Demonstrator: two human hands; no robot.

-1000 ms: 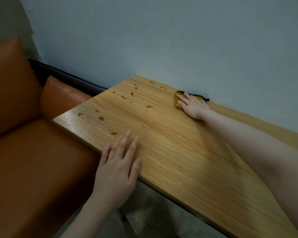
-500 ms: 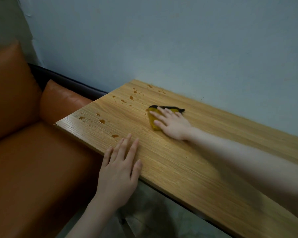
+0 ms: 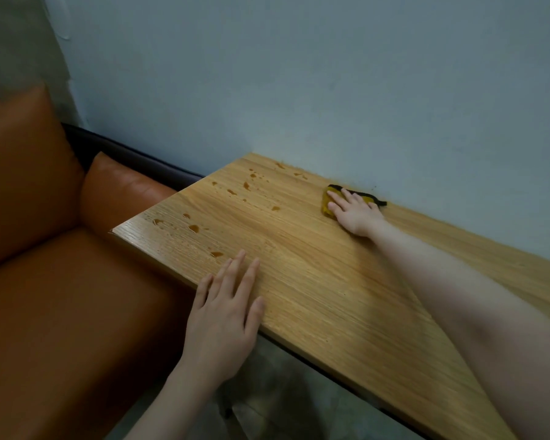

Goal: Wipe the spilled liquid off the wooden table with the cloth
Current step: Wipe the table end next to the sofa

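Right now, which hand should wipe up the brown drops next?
Probably the right hand. It already presses flat on the yellow cloth by the wall, and the brown drops lie just to its left. The left hand rests flat on the table edge with no cloth.

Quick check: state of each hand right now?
Left hand: open, flat on the table edge, holding nothing.
Right hand: open, fingers straight, pressing the cloth.
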